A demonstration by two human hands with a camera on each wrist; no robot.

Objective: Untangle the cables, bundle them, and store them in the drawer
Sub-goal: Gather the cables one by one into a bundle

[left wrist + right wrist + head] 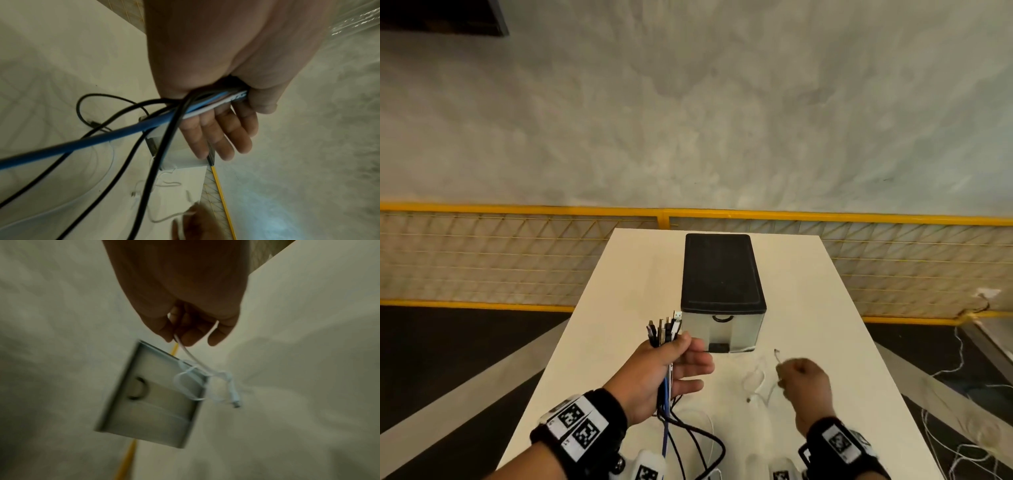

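My left hand (654, 373) grasps a bundle of cables (665, 334) between thumb and palm, other fingers loosely extended; connector ends fan upward above the fist, types too small to tell; head view shows those plugs, left wrist view hides them behind the palm and shows instead the round blue cable (86, 139), glossy black ones and a thin white one trailing down to the table (613, 308); their near ends are cut off at the frame edge. My right hand (806, 383) pinches a thin white cable (186, 352) in curled fingers; in the head view it's nearly lost against the white tabletop; right wrist view, blurred, shows it looped and knotted, small plug dangling. The drawer (722, 329), a boxy unit with matte black top and silvery front with a round pull, sits shut at table centre, just beyond both hands; its inside is hidden. Yellow mesh fence (517, 257) runs behind the far edge of the table.
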